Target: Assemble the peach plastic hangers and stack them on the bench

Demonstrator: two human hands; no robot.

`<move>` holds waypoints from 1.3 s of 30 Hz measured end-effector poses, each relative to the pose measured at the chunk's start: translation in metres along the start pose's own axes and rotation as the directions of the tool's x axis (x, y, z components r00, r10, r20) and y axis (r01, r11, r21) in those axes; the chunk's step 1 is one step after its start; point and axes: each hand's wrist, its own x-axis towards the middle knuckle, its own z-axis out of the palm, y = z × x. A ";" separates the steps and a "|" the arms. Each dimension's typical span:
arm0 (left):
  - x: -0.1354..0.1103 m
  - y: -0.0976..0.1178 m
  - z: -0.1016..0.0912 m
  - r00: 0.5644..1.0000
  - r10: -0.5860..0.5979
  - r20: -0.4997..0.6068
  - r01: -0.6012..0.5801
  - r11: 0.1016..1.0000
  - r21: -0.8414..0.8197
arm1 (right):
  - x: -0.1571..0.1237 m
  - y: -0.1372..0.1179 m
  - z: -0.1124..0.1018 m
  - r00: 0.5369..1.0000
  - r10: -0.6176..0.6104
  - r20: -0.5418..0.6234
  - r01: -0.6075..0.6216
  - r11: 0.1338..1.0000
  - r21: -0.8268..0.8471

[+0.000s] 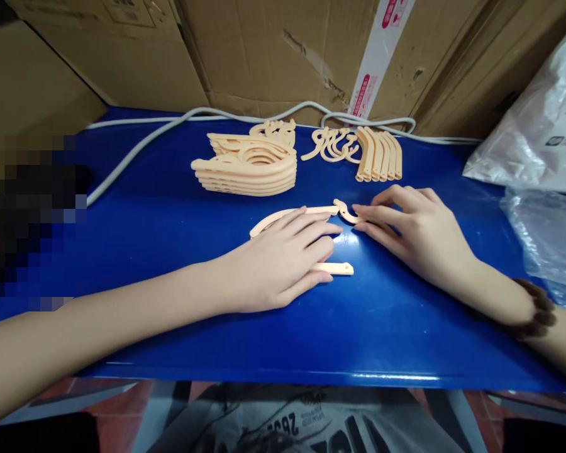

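Observation:
My left hand lies flat, fingers stretched out, pressing down on a peach plastic hanger arm on the blue table; a second peach arm piece sticks out from under its fingers. My right hand rests beside it, fingertips on a small peach hook piece at the arm's end. Behind them stands a stack of assembled peach hangers. To its right lie loose hooks and a row of arm pieces.
Cardboard boxes wall off the back of the table. A grey cable runs along the back edge. Clear plastic bags sit at the right. A pixelated dark patch covers the far left.

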 end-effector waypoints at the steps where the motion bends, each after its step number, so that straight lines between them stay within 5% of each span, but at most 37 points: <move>1: 0.000 0.000 0.000 1.000 -0.005 0.007 0.005 1.000 0.000 | 0.001 -0.002 0.000 1.000 -0.030 0.003 0.030 1.000 -0.003; 6: 0.000 0.000 0.001 0.999 -0.043 0.000 0.043 0.998 -0.045 | 0.003 -0.009 -0.003 0.992 -0.123 0.001 0.123 0.991 -0.058; 13: 0.000 -0.001 -0.002 0.994 -0.111 -0.027 0.107 0.990 -0.097 | -0.001 -0.012 -0.004 0.998 -0.061 0.005 0.061 0.997 0.048; 20: 0.000 -0.005 0.001 0.997 -0.038 -0.062 0.036 0.999 -0.027 | 0.000 -0.012 -0.007 0.995 -0.095 -0.017 0.097 0.987 0.130; 27: 0.001 -0.007 0.002 0.996 0.000 -0.094 0.001 1.000 0.012 | -0.001 -0.016 -0.007 0.986 -0.058 -0.159 0.097 0.963 0.252; 33: -0.001 -0.006 0.002 0.992 0.016 -0.121 -0.015 1.000 0.003 | 0.000 -0.014 -0.007 0.986 -0.124 -0.112 0.151 0.946 0.287; 39: -0.001 -0.005 0.002 0.991 -0.025 -0.132 0.017 0.998 -0.059 | -0.007 -0.012 -0.004 0.999 -0.045 -0.011 0.046 0.957 0.286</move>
